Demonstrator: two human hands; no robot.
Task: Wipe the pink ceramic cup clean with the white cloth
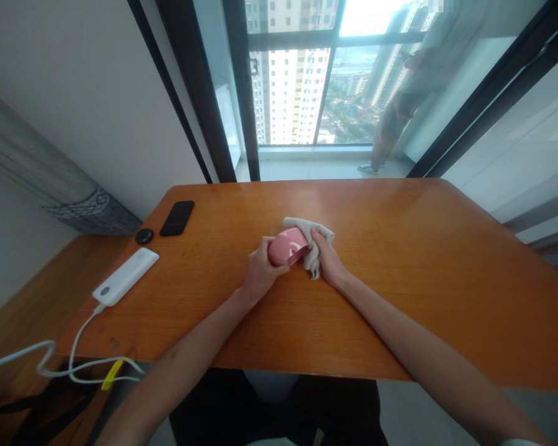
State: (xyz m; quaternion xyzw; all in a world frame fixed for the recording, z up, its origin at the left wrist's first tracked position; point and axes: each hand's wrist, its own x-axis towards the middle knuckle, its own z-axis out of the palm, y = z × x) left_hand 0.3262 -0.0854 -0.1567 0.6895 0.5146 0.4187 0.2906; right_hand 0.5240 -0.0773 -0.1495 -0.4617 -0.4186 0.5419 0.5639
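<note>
A glossy pink bowl (286,246) is tipped on its side above the wooden table, its mouth turned to the right. Wrapped around its left side are the fingers of my left hand (261,266), with the thumb along the lower edge. My right hand (328,257) grips a light grey cloth (310,230) pressed against the bowl's open end. Part of the cloth hangs down below the rim, and the bowl's inside is mostly hidden by it.
On the wooden table (400,266), at the left, lie a black phone (177,218), a small round black object (144,236) and a white power bank (126,276) with a white cable (77,341). A hazy person (400,102) shows at the glass beyond the far edge.
</note>
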